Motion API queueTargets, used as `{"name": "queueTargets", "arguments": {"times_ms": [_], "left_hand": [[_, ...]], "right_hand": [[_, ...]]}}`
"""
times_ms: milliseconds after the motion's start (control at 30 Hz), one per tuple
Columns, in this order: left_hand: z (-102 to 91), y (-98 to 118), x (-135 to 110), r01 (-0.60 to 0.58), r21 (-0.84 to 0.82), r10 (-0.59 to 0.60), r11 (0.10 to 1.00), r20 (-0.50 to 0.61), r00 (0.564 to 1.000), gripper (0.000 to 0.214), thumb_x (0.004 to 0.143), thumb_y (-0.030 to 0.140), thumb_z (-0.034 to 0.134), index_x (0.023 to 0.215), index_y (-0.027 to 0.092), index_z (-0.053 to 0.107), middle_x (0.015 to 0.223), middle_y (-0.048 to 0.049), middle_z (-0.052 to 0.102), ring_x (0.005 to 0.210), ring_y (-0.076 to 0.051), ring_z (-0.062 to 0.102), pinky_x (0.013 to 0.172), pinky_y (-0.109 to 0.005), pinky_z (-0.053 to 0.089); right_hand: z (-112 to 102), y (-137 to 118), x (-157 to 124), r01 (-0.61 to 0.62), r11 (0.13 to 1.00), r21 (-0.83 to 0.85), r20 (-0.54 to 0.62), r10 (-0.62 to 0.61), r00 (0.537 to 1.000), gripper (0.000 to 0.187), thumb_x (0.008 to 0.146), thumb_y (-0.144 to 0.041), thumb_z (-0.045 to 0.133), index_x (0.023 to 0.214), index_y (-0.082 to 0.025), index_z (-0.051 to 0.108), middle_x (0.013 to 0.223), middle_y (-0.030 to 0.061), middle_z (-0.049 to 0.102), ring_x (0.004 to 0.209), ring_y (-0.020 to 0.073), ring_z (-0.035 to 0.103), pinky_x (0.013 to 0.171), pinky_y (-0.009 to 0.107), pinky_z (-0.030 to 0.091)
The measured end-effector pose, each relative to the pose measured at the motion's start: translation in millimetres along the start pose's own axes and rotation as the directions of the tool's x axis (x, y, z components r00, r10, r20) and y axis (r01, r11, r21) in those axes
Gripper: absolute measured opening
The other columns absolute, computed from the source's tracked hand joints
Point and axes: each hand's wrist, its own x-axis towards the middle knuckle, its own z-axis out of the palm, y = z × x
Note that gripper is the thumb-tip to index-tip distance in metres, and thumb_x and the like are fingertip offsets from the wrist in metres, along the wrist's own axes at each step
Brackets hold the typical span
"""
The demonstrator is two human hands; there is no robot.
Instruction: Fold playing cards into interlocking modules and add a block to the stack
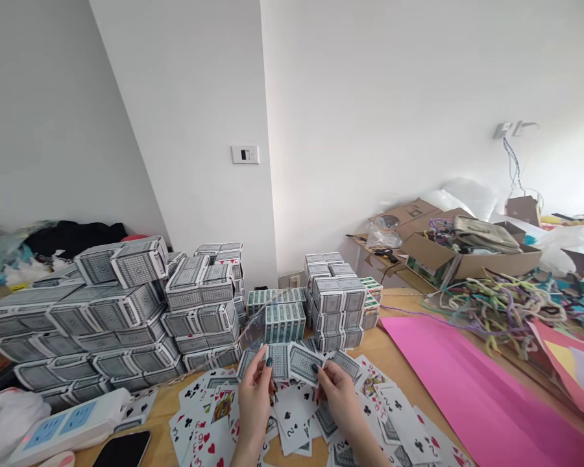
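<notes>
Your left hand (pixel 254 389) and right hand (pixel 338 392) are raised just above the pale wooden table (pixel 389 350). Between them they hold a fan of grey-green patterned-back playing cards (pixel 292 360), backs towards you. Each hand is closed in a pinch on its end of the fan, thumb in front and fingertips behind, with nothing else in either hand.

Judging by how things lie, only a few cards are gathered. The scattered loose playing cards (pixel 403 421), most of them face up, cover the table under and around your wrists, so most of the sorting looks undone.

Behind the fan stand the stacked grey-green boxed card decks (pixel 126 311), with a smaller pile (pixel 338 301) further right. A large pink paper sheet (pixel 467 383) lies to your right. A white power strip (pixel 63 425) and a black phone (pixel 124 449) sit near your left elbow.
</notes>
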Motion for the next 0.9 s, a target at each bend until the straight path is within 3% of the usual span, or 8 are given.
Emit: {"name": "queueTargets", "arguments": {"times_ms": [233,533,700,900], "left_hand": [[-0.7,-9,4,0.02,-0.024,-0.021,1.0,-0.035,0.999,0.051,0.079,0.046,0.043,0.123,0.024,0.049,0.06,-0.0029,0.05,0.047,-0.016,0.044,0.044,-0.027,0.035],[1.6,-12,-1,-0.092,0.087,0.096,0.992,-0.036,0.995,0.063,0.074,0.059,0.044,0.12,0.019,0.054,0.045,0.0007,0.044,0.037,-0.013,0.034,0.037,-0.026,0.03],[6.0,-10,-6,-0.136,0.064,0.133,0.989,0.042,0.99,0.053,0.078,0.05,0.045,0.121,0.02,0.054,0.052,-0.0034,0.055,0.048,-0.016,0.05,0.045,-0.026,0.041],[6.2,-4,-10,-0.109,0.141,0.096,0.984,0.095,0.991,0.049,0.082,0.042,0.04,0.123,0.019,0.051,0.057,-0.0056,0.06,0.052,-0.018,0.054,0.049,-0.024,0.044]], "right_hand": [[-4,7,2,0.021,0.992,-0.123,0.024,-0.018,1.0,0.04,0.072,-0.057,0.047,0.055,-0.022,0.039,0.037,-0.0057,0.041,0.034,0.0106,0.038,0.041,0.023,0.03],[-6,-2,1,0.046,0.98,-0.193,0.045,-0.038,0.998,0.036,0.072,-0.048,0.048,0.05,-0.022,0.039,0.038,-0.0049,0.038,0.039,0.0114,0.037,0.043,0.024,0.029],[-7,-4,1,0.031,0.99,-0.141,0.061,-0.023,0.998,0.036,0.073,-0.05,0.047,0.052,-0.022,0.039,0.041,-0.0053,0.038,0.039,0.0106,0.035,0.043,0.024,0.027],[-9,-4,1,0.001,0.995,-0.102,0.075,0.007,0.997,0.037,0.073,-0.05,0.048,0.053,-0.021,0.04,0.042,-0.0055,0.036,0.04,0.0097,0.031,0.043,0.023,0.024]]}}
